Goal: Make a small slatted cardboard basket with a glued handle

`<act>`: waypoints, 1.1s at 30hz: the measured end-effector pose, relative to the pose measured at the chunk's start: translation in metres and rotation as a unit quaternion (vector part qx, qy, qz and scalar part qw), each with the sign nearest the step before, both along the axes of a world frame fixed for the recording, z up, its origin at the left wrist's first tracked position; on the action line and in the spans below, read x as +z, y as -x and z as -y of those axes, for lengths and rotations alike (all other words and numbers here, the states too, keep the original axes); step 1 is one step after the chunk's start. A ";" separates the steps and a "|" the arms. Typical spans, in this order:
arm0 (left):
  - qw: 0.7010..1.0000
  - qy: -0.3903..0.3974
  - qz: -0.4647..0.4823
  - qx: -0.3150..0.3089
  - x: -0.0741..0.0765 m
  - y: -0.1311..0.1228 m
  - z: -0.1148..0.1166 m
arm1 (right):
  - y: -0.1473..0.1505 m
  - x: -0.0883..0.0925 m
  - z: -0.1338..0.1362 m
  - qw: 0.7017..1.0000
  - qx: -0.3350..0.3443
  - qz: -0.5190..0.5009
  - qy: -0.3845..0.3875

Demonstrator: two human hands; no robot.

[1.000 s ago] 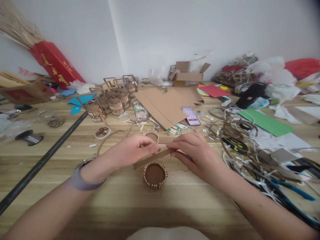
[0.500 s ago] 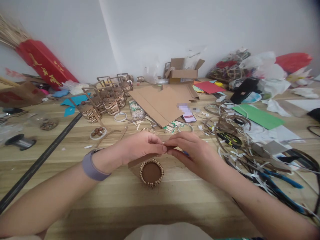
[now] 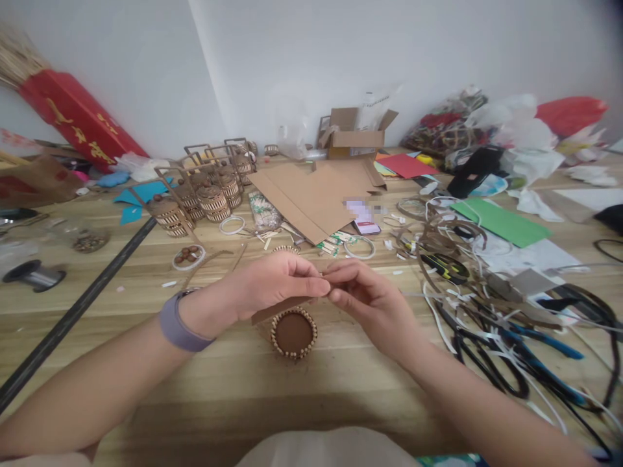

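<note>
Nearby, hands (image 3: pixel 277 285) partly covering brown strip (image 3: pixel 270 312), cardboard (image 3: pixel 306 201) beyond, baskets (image 3: pixel 213 203) left.

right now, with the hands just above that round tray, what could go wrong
The brown strip under the left hand could bump the round tray close by. The right hand, if drawn back carelessly, might snag the tangled cords to its right.
</note>
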State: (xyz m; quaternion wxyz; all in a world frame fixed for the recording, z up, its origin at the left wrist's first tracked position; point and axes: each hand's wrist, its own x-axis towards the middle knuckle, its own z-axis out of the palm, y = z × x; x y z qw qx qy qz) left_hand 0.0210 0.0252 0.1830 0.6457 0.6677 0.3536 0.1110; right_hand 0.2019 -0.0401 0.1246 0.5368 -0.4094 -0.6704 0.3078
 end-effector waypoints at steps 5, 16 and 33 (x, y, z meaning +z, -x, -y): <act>0.999 0.021 -0.037 -0.009 -0.002 -0.003 0.001 | 0.014 -0.028 0.002 0.975 0.040 -0.184 0.119; 0.996 -0.045 -0.064 -0.044 -0.009 0.003 -0.002 | 0.016 -0.047 0.008 0.953 0.084 -0.224 0.185; 0.878 -0.367 -0.130 0.277 -0.092 0.081 0.038 | 0.017 -0.053 0.019 0.930 0.051 -0.280 0.233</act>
